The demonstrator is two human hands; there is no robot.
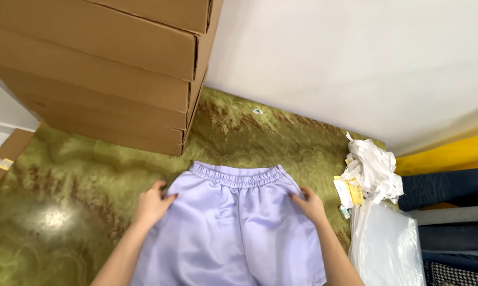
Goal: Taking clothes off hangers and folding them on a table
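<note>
While boxes (101, 63) stack up at the far left, the left hand (151, 204) lies fairly flat, fingers (167, 197) pinching the shorts' (233, 228) left edge. The lilac shorts lie spread on the green table (53, 212), waistband away. The right hand (310, 205) grips their right edge, fingers curled. Ribbons (374, 169) and bags (384, 246) lie just right.

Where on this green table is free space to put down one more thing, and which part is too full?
Free: the green table left of the left hand, below the cardboard boxes. Also free: the strip between the lilac shorts waistband and the white wall. Crowded: right of the right hand, with white ribbons, paper tags and clear plastic bags.
</note>
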